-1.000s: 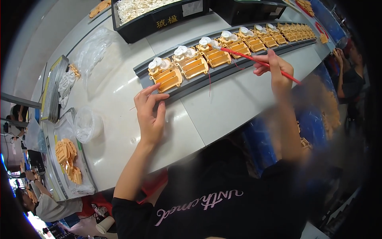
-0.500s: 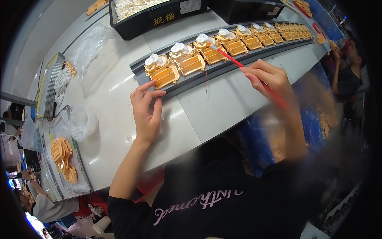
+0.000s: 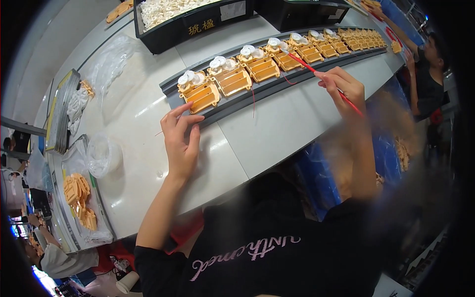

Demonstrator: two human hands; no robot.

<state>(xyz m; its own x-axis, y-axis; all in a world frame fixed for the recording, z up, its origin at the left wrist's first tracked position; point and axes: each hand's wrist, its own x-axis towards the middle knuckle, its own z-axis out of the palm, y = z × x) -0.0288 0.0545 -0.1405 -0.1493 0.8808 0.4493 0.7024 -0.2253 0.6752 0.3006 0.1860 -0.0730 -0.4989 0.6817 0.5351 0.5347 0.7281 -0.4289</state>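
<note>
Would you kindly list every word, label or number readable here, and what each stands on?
Black shirt: pale pink cursive lettering; I won't copy the wording.
Left black bin: two gold characters, likewise not copied.
White label on that bin: any print too small to read.
Pale tag on the right black bin: likewise unreadable.

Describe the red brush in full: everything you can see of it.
The brush is long and thin, with a smooth red handle and a paler section near the tip; whether the handle is wood or plastic cannot be told, and the bristles are too small to make out. The right hand grips it by the handle, whose rear end sticks out below the fingers. It slants up and leftward, tip at the fourth orange case from the left; contact there is unclear.
</note>
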